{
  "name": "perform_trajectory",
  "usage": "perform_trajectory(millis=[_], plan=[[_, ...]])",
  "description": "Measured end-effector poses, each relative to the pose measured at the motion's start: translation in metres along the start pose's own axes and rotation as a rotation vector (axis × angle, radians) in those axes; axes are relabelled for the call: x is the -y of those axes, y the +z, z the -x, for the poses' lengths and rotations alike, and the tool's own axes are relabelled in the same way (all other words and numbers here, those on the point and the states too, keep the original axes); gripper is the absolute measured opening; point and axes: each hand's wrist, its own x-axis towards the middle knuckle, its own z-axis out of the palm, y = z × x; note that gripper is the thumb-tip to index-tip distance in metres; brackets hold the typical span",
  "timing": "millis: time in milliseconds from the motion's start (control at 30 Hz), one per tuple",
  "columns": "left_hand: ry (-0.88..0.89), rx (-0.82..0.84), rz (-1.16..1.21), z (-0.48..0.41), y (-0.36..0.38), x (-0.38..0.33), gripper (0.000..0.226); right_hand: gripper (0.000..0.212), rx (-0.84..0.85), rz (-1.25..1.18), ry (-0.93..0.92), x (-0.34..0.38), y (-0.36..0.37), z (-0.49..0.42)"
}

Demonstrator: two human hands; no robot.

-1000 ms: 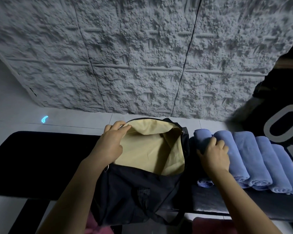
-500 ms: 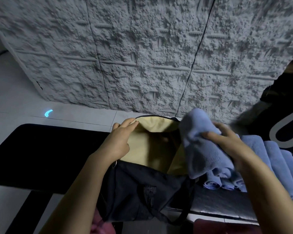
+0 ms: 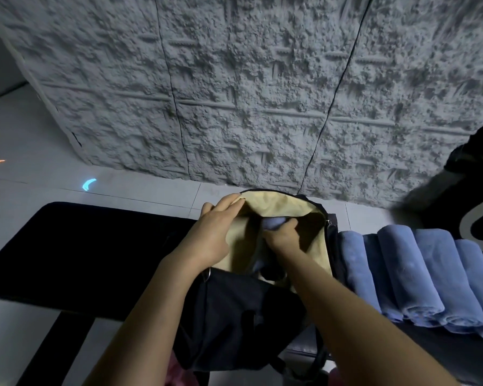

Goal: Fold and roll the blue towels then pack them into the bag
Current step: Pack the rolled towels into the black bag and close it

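A black bag (image 3: 234,316) with a tan lining stands open on the dark bench (image 3: 81,252). My left hand (image 3: 209,235) grips the bag's left rim and holds the opening wide. Inside the opening, my right hand (image 3: 283,236) holds a rolled blue towel (image 3: 272,222); most of that towel is hidden by the hand and the lining. Several rolled blue towels (image 3: 413,274) lie side by side on the bench just right of the bag.
A rough grey textured wall (image 3: 262,93) rises behind the bench. Pale floor tiles (image 3: 25,176) show at the left. A dark cloth with a white mark (image 3: 474,218) lies at the far right. Something pink (image 3: 176,369) peeks out below the bag.
My right hand lifted the leftmost rolled towel off the row, carried it left and lowered it into the open bag. My left hand kept holding the bag's rim.
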Motion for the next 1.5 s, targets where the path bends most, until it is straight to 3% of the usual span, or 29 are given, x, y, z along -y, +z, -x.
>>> perform_trajectory(millis=[100, 200, 300, 400, 600, 800, 900, 1000, 1133, 1200, 1333, 1400, 1500], plan=[[0.001, 0.016, -0.005, -0.004, 0.000, 0.005, 0.097, 0.071, 0.156, 0.060, -0.156, -0.003, 0.040, 0.011], [-0.005, 0.043, 0.022, -0.006, -0.001, 0.008, 0.094, 0.053, 0.316, 0.083, -0.175, -0.011, 0.070, 0.019], [-0.012, 0.059, 0.041, -0.006, -0.002, 0.012, 0.095, 0.066, 0.265, 0.338, -0.229, -0.017, 0.073, 0.021], [-0.017, 0.051, 0.043, -0.009, -0.002, 0.016, 0.095, 0.088, 0.246, 0.396, -0.351, -0.021, 0.069, 0.027], [-0.016, 0.049, 0.044, -0.008, -0.006, 0.012, 0.091, 0.078, 0.437, 0.384, -0.477, -0.029, 0.072, 0.026], [-0.008, 0.046, 0.030, -0.010, -0.003, 0.012, 0.092, 0.061, 0.397, 0.573, -0.744, -0.038, 0.073, 0.035], [-0.012, 0.055, 0.015, -0.010, 0.000, 0.011, 0.090, 0.067, 0.500, 0.604, -0.718, -0.041, 0.072, 0.033], [-0.017, 0.039, -0.022, -0.012, 0.002, 0.012, 0.092, 0.058, 0.405, 0.466, -0.780, -0.031, 0.050, 0.034], [-0.029, 0.027, -0.057, -0.013, 0.005, 0.012, 0.092, 0.038, 0.000, 0.377, -0.887, -0.029, -0.030, 0.038], [-0.029, 0.023, -0.075, -0.013, 0.007, 0.012, 0.093, 0.035, -0.243, 0.470, -0.799, -0.047, -0.078, 0.032], [-0.044, 0.019, -0.070, -0.012, 0.010, 0.009, 0.093, 0.034, -0.594, 0.644, -0.327, -0.094, -0.156, 0.013], [-0.050, 0.019, -0.074, -0.011, 0.010, 0.007, 0.092, 0.045, -0.572, 0.704, -0.140, -0.111, -0.172, 0.006], [-0.051, 0.021, -0.076, -0.012, 0.012, 0.006, 0.093, 0.069, -0.470, 0.863, -0.029, -0.131, -0.173, -0.003]])
